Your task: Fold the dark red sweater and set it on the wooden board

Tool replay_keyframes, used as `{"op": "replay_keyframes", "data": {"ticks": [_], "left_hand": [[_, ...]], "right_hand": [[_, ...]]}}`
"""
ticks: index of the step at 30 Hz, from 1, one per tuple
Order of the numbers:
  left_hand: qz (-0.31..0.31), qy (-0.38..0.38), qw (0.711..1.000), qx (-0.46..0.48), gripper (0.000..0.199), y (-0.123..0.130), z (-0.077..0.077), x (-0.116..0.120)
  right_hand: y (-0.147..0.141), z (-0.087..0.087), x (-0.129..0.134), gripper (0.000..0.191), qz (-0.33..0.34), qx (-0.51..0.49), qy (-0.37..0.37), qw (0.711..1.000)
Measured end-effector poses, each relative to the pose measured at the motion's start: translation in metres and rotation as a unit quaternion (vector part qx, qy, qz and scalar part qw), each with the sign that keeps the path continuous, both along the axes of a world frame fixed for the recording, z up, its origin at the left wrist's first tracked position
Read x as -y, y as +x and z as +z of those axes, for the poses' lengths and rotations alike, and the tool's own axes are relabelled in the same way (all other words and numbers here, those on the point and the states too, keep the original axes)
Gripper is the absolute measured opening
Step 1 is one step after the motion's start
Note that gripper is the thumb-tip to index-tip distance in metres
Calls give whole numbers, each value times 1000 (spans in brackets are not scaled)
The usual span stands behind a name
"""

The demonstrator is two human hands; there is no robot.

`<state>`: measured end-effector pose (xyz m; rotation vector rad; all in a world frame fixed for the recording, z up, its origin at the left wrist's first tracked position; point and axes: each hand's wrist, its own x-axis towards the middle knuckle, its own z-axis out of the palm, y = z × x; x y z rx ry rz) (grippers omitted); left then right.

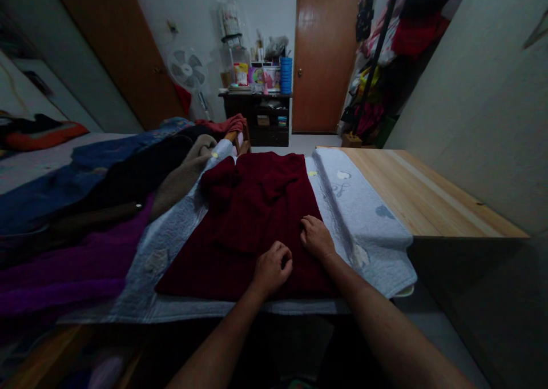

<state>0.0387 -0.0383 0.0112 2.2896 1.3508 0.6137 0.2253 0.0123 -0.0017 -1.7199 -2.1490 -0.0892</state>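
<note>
Garment (252,217) of dark red cloth lies spread on a pale grey quilted pad (372,217), its wide edge near and a bunched part at its far left. Over its near half, right of the middle, is the left hand (274,268), its grip loosely curled with thumb and fingers brought round towards each other; whether it pinches any cloth I cannot tell. Slightly farther and to the right, the right hand (315,236) is at the garment's right edge, fingers bent downward; whether that grip is pinching cloth cannot be told either. Purple cloth (85,257) and a taupe piece (182,177) lie left of the garment. Right of the pad shows a bare wooden desk (411,189).
</note>
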Motion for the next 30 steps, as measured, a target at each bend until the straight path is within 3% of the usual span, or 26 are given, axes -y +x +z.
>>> {"op": "replay_keyframes", "data": {"ticks": [7,11,14,18,30], "left_hand": [[4,7,1000,16,10,0,1,1],[-25,57,998,20,38,-1,-1,1],[-58,52,997,1,50,-1,-4,-2],[-59,39,997,-9,47,0,-9,-5],[-51,35,998,-2,44,0,-10,-5]], "right_hand": [[-2,11,6,13,3,50,-32,998],[-4,10,6,12,-33,53,-15,998],[-5,8,5,24,-70,36,19,997],[-6,6,3,35,-78,29,23,996],[-7,6,3,34,-79,14,22,997]]}}
